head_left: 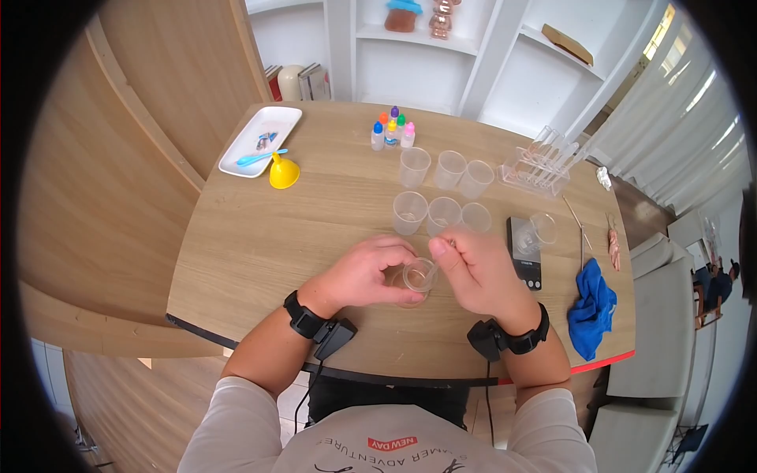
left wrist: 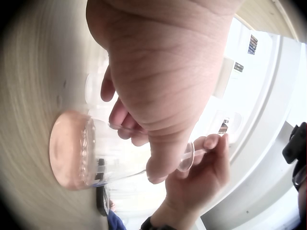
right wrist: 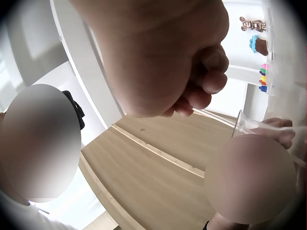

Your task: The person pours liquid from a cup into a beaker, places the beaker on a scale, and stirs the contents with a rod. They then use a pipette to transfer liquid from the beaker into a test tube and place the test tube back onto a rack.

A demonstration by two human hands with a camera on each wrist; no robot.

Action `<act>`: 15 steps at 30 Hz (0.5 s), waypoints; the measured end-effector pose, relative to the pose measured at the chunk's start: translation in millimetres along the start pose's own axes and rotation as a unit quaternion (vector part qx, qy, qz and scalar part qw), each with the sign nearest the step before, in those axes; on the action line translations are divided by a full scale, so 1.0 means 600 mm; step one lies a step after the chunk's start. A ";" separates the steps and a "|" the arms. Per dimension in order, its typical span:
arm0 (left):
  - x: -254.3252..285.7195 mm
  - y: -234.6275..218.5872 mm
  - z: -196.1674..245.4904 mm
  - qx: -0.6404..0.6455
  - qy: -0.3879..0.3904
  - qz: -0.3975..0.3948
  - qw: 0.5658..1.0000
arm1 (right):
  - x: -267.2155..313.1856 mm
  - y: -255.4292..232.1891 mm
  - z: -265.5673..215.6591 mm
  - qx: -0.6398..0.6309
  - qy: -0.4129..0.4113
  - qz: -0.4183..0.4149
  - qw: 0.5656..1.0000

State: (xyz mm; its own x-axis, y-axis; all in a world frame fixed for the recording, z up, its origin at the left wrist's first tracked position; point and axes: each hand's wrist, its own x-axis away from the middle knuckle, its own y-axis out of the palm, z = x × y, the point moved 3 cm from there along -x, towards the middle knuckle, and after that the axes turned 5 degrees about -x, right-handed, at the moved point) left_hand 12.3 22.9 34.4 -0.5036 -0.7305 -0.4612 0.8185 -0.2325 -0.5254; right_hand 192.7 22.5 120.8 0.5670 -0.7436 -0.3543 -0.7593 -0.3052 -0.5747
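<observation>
**Left hand (head_left: 359,272) gripping a clear flask (left wrist: 72,151); right hand (head_left: 482,274) pinching a thin rod (right wrist: 216,116)**

At far left on the wood-grained worktop (head_left: 260,229), a smooth white tray (head_left: 276,120) with rounded corners is bearing a light-blue spoon (head_left: 260,158). A glossy yellow funnel (head_left: 285,173) is resting just beside it. Next, the left hand is curling its thumb and fingers around the upper part of the flask, clamping it between them. Farther back, six small dropper bottles (head_left: 392,135) are standing in a cluster under coloured caps. The transparent flask is occupying the near middle of the worktop, tapering from a broad round base to a narrower mouth; its lower part is showing a peach tint. Its long axis is running roughly upright, the mouth facing upward; whether the base is touching the wood, one cannot tell. The straight, transparent rod is slanting down and leftward into that mouth. Beyond, six translucent cups (head_left: 444,214) are forming two rows. The right hand is holding its fingers curled together, closed on the rod's upper end. Farther right, a flat black scale (head_left: 520,251) is carrying a clear cup (head_left: 542,229), a transparent rack (head_left: 536,180) is holding slender tubes, and a crumpled blue cloth (head_left: 591,309) is lying near the edge.
</observation>
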 end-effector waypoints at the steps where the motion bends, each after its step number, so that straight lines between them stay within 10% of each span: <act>1: 0.000 0.000 0.000 -0.001 0.001 0.000 1.000 | -0.001 0.004 0.002 0.000 0.000 0.000 1.000; 15: 0.001 0.004 -0.008 0.002 0.002 0.002 1.000 | -0.005 0.012 0.001 -0.005 -0.096 -0.011 0.995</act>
State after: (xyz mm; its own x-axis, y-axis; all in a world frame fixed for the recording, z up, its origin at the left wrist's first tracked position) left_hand 12.9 24.9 29.6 -0.5013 -0.7287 -0.4667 0.8218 -0.2320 -0.5204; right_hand 185.5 22.6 117.3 0.6329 -0.6102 -0.4764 -0.7490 -0.3269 -0.5764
